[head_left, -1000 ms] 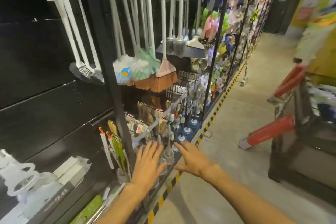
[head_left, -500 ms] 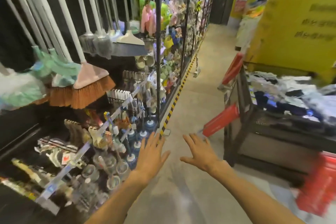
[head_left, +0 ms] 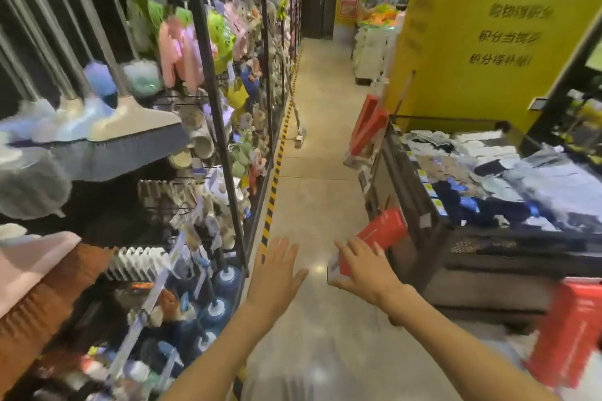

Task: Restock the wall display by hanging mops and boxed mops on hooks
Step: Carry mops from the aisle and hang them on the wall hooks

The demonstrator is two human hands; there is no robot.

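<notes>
A long red mop box (head_left: 383, 230) leans low against the front of a dark cart (head_left: 410, 192). My right hand (head_left: 362, 267) reaches over the box's white lower end, fingers spread and fairly straight on top of it, thumb below. My left hand (head_left: 277, 272) hovers open above the floor, holding nothing. A second red box (head_left: 367, 127) leans against the cart's far corner, and a third (head_left: 568, 334) stands at the lower right. Brooms and mops (head_left: 130, 122) hang from the wall display on the left.
The cart's top carries folded clothes (head_left: 488, 179). A yellow wall (head_left: 472, 26) rises behind it. Plungers (head_left: 224, 280) and small goods fill the lower left racks. A yellow-black stripe (head_left: 272, 192) edges the aisle floor, and a loose mop (head_left: 298, 127) leans farther along.
The view has swung right, away from the lower shelves toward the cart. My right hand has moved onto the end of the leaning red box; the left has stayed open beside it.
</notes>
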